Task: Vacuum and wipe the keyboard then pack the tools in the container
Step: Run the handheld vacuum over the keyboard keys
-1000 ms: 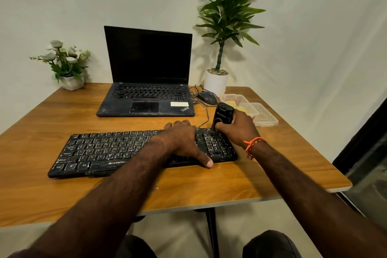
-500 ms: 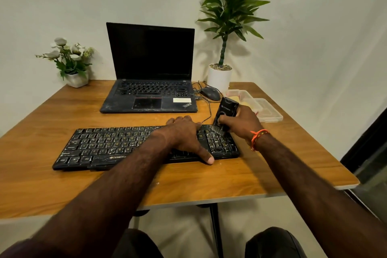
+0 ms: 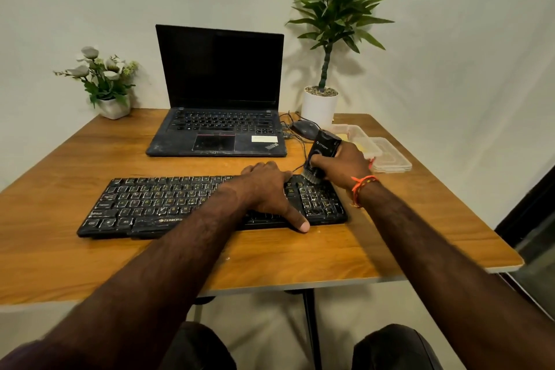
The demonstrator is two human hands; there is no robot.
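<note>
My right hand [image 3: 341, 163] has slid the little black vacuum [image 3: 320, 153] a touch further back since a moment ago, and its brush now sits on the top-right corner of the keyboard [image 3: 156, 204] — fingers wrapped round the vacuum's body, thumb across its front. My left hand [image 3: 268, 189] hasn't budged: flat on the keys, fingers spread and relaxed, thumb hooked over the front edge onto the tabletop [image 3: 300, 255]. The keyboard lies where it was, in front of the laptop [image 3: 219, 105]. My left hand covers the keys beneath it, and my right hand hides part of the clear container [image 3: 387, 156] behind it; what's inside is hard to make out.
</note>
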